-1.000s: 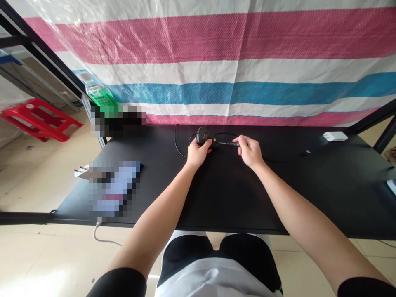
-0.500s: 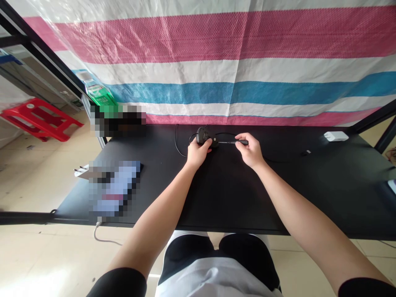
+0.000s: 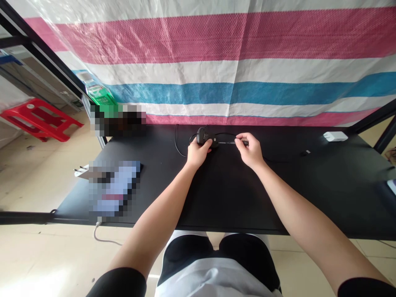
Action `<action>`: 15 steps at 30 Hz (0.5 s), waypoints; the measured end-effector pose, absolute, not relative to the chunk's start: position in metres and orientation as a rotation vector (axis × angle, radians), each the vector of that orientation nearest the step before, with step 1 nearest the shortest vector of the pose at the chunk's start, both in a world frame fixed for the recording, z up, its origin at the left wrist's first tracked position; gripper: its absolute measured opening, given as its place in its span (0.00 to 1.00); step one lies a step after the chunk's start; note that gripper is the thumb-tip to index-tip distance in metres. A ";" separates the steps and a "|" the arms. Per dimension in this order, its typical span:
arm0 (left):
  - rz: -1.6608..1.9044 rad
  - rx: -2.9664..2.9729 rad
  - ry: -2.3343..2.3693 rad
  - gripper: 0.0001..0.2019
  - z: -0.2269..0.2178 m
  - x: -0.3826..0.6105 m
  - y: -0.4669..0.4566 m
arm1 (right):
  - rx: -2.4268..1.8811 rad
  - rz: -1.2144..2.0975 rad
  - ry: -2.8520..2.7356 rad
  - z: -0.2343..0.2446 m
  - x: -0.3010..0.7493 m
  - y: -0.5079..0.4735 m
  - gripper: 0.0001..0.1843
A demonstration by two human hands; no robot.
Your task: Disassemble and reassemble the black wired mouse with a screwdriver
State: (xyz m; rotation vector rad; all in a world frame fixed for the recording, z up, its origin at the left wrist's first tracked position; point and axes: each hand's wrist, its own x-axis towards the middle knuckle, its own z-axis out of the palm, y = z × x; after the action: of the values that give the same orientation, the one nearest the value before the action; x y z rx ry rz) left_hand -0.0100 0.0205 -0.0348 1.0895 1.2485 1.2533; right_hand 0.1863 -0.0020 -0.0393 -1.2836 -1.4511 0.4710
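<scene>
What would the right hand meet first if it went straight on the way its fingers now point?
Probably the black adapter in the left hand, along the black cord; depth is unclear.

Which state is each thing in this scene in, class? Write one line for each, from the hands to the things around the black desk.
Left hand, holding the black oval plastic device on the desk
Right hand, pinching the slim black plug
Thin black cable, lying loose in curves
White rectangular adapter, lying untouched on the desk
Red plastic frame, lying on the floor
Striped woven tarp, hanging creased behind the desk
</scene>
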 end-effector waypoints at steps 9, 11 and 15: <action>1.256 1.096 1.248 0.15 -0.035 -0.010 0.021 | -1.225 0.615 -1.450 -0.039 0.188 -0.003 0.15; 1.260 1.100 1.247 0.15 -0.036 -0.010 0.021 | -1.250 0.607 -1.453 -0.039 0.187 -0.004 0.19; 1.258 1.136 1.311 0.15 -0.041 -0.012 0.024 | -1.318 0.536 -1.462 -0.037 0.187 -0.004 0.26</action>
State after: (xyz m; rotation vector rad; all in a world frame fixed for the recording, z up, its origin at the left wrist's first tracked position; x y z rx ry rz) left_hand -0.0119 0.0236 -0.0414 1.1364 1.3113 1.2579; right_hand 0.1871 -0.0044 -0.0375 -1.3177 -1.4623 0.5360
